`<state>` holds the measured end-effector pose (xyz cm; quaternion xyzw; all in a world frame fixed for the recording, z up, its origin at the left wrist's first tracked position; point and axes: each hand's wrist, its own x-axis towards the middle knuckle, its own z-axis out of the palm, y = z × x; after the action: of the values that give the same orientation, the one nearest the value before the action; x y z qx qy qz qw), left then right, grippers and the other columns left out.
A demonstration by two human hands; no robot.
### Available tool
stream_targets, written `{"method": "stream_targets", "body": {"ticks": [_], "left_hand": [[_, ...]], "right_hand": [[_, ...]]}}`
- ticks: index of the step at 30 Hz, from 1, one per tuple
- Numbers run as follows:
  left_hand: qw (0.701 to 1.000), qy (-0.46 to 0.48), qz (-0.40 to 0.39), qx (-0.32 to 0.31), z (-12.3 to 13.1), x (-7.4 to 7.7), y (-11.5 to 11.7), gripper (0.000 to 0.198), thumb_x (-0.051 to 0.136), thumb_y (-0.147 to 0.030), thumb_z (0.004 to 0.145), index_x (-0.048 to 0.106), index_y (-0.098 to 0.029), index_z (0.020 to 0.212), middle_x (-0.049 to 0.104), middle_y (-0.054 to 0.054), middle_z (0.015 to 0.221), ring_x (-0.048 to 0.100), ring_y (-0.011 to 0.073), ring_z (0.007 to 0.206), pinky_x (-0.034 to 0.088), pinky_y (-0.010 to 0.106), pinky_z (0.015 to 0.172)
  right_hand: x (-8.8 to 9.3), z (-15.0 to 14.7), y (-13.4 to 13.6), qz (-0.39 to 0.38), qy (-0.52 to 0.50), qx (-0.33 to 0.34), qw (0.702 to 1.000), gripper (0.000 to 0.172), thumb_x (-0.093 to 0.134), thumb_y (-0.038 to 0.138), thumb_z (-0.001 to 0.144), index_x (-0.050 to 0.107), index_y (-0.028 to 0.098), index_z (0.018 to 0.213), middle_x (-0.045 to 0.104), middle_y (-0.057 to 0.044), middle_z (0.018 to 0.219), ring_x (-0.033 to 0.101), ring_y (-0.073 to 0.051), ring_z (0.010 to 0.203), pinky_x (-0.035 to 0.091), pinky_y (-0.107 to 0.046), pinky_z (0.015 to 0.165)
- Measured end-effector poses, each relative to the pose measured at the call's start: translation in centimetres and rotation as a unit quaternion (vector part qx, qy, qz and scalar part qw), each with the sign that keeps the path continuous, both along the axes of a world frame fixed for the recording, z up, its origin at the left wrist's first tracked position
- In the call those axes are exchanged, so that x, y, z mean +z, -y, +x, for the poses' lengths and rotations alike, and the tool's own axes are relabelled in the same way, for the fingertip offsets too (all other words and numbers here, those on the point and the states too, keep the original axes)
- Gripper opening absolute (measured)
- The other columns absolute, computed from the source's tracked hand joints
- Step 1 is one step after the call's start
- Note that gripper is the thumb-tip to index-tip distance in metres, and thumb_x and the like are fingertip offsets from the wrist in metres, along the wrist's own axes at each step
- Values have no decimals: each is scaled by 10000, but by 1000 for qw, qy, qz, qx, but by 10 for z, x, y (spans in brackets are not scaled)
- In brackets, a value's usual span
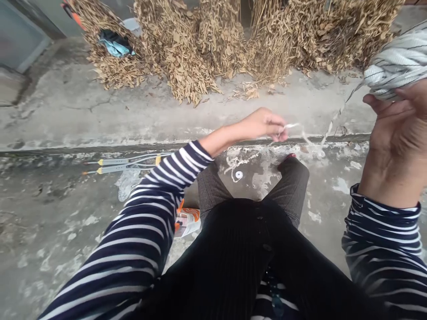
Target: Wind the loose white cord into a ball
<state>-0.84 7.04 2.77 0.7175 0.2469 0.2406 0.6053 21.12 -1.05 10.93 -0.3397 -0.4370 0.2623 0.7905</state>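
Note:
At the upper right, my right hand (396,120) is closed around a thick bundle of white rope (400,66) with dark flecks. A single strand hangs from the bundle, dips in a loop and runs left to my left hand (263,124). The fingers of that hand pinch the strand (292,126) in front of me, above the step's edge. Slight motion blur covers the strand near these fingertips. Below, between my legs, a white rope piece (242,161) lies on the ground beside a small round white object (239,175).
Dried leafy stalks (200,49) lean along the wall on a concrete ledge (133,120). A pair of crutches (123,164) and a clear plastic bag (128,182) lie on the ground at left. An orange and white bag (188,221) is near my left leg. A blue and black cloth (116,44) rests on the stalks.

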Motion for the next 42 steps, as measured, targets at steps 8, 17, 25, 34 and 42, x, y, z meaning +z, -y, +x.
{"method": "stream_targets", "body": {"ticks": [8,17,25,34,42], "left_hand": [[989,-144,-2,38,-116,48,23,36,784,-193,818,788,-157,814,754,24,758,762,173,839,609,319,875],[965,52,89,242,-54,53,-87,170,612,-230,1005,742,-250,896,747,5,1008,717,135,978,594,374,1016],[999,2,5,-32,41,19,-35,155,610,-195,1001,724,-90,992,759,76,959,703,118,935,583,351,967],[992,-101,-10,70,-117,48,32,93,734,-219,869,805,-189,816,757,28,750,776,191,907,607,302,895],[971,-66,-8,231,-109,24,-67,33,728,-130,863,747,-104,868,739,74,765,747,172,807,624,406,919]], "right_hand": [[-6,-17,-13,28,18,36,999,385,611,91,580,728,148,943,649,-16,851,605,-112,640,519,-231,455],[8,-24,-14,32,34,30,998,465,619,74,562,731,135,1009,681,-12,867,626,-123,643,554,-245,451],[8,-10,-6,39,50,19,998,461,588,37,571,743,138,994,661,1,867,613,-101,656,567,-242,470],[-1,-35,-21,23,41,56,997,424,620,75,611,726,138,1016,681,-10,877,631,-114,661,548,-231,464],[24,-39,-21,69,65,52,994,433,609,59,604,766,200,981,687,1,919,640,-118,693,541,-234,490]]}}
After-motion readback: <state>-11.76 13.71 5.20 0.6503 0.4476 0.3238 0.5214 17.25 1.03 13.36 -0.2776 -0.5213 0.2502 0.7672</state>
